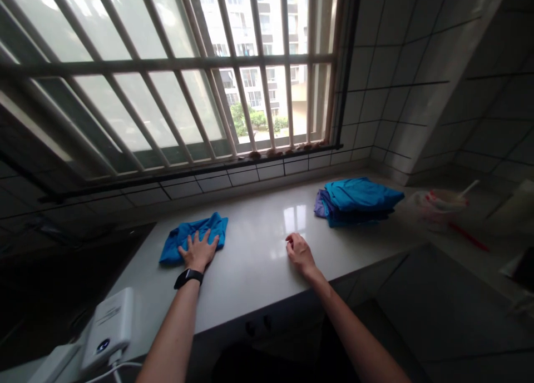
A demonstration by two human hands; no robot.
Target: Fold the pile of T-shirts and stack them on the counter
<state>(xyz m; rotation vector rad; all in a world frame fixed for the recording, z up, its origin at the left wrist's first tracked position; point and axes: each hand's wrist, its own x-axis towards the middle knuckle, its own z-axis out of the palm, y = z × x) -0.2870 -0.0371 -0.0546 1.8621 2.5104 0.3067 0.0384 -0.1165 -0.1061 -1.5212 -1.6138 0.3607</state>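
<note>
My left hand lies with fingers spread on a folded piece of blue cloth at the left of the counter, pressing it from above. The cloth looks thin and wrinkled, and its near side is partly covered by the hand. To the right, my right hand rests over the bare counter with its fingers curled in, and nothing shows in them. Beyond it is a stack of folded blue cloth, with a purple piece sticking out at its left side.
The white counter runs below a barred window. At the front left sits a white power bank with a cable plugged in. A dark sink or hob area borders the left. On the right are a plastic-wrapped bowl and a red-handled item.
</note>
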